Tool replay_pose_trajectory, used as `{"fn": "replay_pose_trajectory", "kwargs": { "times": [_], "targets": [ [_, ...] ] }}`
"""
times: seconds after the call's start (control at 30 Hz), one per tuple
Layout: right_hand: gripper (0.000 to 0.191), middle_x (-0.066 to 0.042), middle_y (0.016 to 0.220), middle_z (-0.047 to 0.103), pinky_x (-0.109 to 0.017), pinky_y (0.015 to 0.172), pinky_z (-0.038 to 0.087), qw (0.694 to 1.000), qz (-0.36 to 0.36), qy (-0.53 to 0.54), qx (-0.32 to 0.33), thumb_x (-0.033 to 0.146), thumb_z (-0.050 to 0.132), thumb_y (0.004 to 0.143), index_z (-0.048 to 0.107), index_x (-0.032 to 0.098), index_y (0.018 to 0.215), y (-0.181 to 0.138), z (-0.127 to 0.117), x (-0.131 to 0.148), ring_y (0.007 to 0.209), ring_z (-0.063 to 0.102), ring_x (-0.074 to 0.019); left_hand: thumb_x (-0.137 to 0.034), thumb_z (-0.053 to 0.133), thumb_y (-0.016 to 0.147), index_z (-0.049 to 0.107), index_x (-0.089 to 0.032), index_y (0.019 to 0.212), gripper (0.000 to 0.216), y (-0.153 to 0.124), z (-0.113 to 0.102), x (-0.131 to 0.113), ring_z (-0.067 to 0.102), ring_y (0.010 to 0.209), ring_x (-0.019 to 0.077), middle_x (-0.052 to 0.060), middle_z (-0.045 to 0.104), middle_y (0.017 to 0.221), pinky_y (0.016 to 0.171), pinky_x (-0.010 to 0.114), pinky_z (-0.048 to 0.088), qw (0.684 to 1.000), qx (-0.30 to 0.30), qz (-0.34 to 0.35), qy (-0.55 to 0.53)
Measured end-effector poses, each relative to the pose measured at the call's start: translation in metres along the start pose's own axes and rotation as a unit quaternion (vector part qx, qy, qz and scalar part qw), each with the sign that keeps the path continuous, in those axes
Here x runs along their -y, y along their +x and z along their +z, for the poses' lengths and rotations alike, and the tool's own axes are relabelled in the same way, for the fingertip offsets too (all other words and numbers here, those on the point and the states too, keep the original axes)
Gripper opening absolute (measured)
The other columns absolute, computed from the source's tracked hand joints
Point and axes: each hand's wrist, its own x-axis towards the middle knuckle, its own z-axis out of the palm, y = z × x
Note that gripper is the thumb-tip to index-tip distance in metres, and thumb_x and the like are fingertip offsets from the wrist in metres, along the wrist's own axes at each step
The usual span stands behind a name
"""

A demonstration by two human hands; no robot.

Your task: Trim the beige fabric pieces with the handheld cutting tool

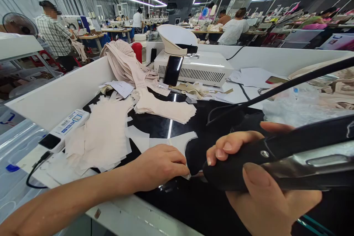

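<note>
Left hand (162, 166) pinched on the white piece (180, 143), centre of frame; right hand (272, 204) wrapped around the black tool (304, 138), lower right. This piece is judged unfinished. Pale stacks (106, 132) lie centre-left; whether done or waiting cannot be told.

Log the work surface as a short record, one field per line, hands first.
Left hand: on the white piece; pinching or pressing, unclear
Right hand: gripping a black tool with a metal strip
Left of white piece: stack of pale cut pieces
Beyond it: second pale stack
Back: phone, upright before a white vented box
Far right: clear plastic
</note>
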Motion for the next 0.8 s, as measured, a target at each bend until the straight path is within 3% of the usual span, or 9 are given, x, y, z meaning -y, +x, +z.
{"fn": "replay_pose_trajectory", "kwargs": {
  "times": [0.3,0.47,0.8],
  "targets": [
    [0.046,0.004,0.082,0.073,-0.040,0.048,0.065,1.000,0.003,0.006,-0.001,0.049,0.108,0.092,0.080,0.036,0.127,0.000,0.001,0.000,0.062,0.073,-0.0249,-0.002,0.069,0.112,0.080,-0.018,0.113,0.019,0.001,-0.003,-0.001,0.082,0.107,0.0228,0.008,0.085,0.120,0.103,0.034,0.066,0.998,0.035,-0.007,0.047],
    [0.047,0.004,0.084,0.073,-0.040,0.050,0.064,1.000,0.016,0.009,0.002,0.047,0.110,0.090,0.081,0.038,0.126,0.000,-0.001,0.001,0.065,0.071,-0.0247,-0.001,0.063,0.113,0.076,-0.017,0.107,0.021,0.000,-0.004,0.000,0.081,0.106,0.0230,0.007,0.082,0.109,0.106,0.035,0.066,0.995,0.038,0.026,0.086],
    [0.047,0.003,0.084,0.069,-0.040,0.050,0.057,0.999,0.022,-0.022,0.010,0.053,0.107,0.093,0.078,0.040,0.128,0.000,-0.005,0.002,0.067,0.070,-0.0267,-0.011,0.065,0.121,0.081,-0.018,0.127,0.019,-0.002,-0.013,0.004,0.080,0.105,0.0209,0.007,0.080,0.113,0.106,0.033,0.065,0.994,0.030,0.059,0.089]
  ]
}}
